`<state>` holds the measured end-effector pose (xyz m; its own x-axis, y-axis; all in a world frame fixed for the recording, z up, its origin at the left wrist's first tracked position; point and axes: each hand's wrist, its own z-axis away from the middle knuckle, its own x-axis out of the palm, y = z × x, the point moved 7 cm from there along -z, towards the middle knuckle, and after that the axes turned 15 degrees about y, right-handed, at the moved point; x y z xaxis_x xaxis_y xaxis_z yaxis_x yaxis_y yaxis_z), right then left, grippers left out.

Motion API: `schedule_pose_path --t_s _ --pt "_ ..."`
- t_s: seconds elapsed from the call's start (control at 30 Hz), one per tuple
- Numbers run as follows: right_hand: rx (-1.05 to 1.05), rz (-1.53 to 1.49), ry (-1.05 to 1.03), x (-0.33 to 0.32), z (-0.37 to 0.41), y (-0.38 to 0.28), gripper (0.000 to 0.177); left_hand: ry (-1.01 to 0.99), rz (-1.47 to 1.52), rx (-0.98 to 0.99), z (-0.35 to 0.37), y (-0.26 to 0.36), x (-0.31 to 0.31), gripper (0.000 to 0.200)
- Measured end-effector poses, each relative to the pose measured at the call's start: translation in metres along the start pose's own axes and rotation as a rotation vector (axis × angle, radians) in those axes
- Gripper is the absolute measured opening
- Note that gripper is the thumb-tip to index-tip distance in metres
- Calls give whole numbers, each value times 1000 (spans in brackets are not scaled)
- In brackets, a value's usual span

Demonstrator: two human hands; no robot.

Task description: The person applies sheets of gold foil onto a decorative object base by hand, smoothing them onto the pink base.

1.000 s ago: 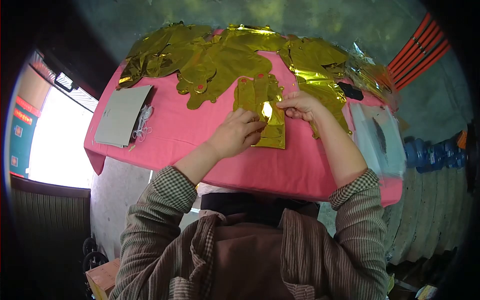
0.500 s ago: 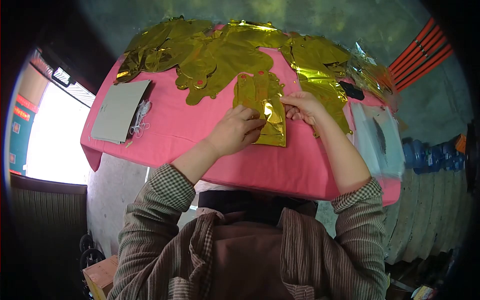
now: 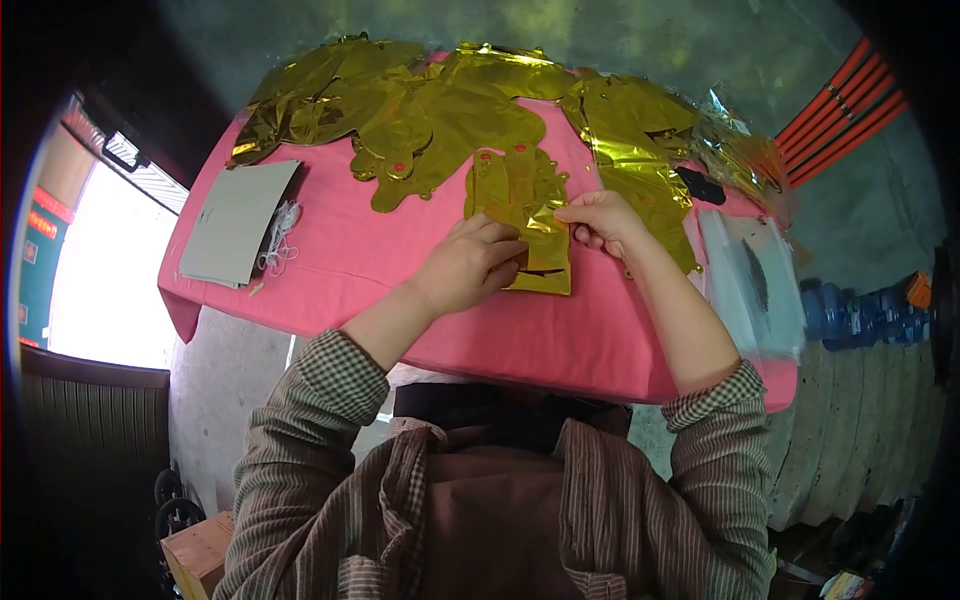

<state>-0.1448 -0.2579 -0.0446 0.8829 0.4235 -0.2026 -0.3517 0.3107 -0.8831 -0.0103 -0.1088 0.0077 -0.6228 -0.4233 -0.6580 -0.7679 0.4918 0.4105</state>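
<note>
A folded gold foil balloon, flat and rectangular at the near end with a scalloped far end, lies on the pink tablecloth in front of me. Two small red dots show near its far end. My left hand rests over its left edge, the fingers bent and pressed on the foil; the thumb is hidden. At the right edge, my right hand pinches the foil between thumb and index finger, with the other fingers curled in. A slit-like dark crease crosses the foil near its close edge.
More flat gold foil balloons cover the far side of the table. Grey card sheets and white string lie at left. Clear plastic bags and a black object are at right. The pink tablecloth hangs over the near edge.
My right hand has shifted slightly left and toward me along the foil's right edge. The left hand stays nearly in place, and the foil's reflections differ.
</note>
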Motion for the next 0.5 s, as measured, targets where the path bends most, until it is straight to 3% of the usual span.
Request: schedule_pose_path --t_s 0.5 --pt "44 10 -35 8 -14 -1 19 75 -30 21 4 -2 0 23"
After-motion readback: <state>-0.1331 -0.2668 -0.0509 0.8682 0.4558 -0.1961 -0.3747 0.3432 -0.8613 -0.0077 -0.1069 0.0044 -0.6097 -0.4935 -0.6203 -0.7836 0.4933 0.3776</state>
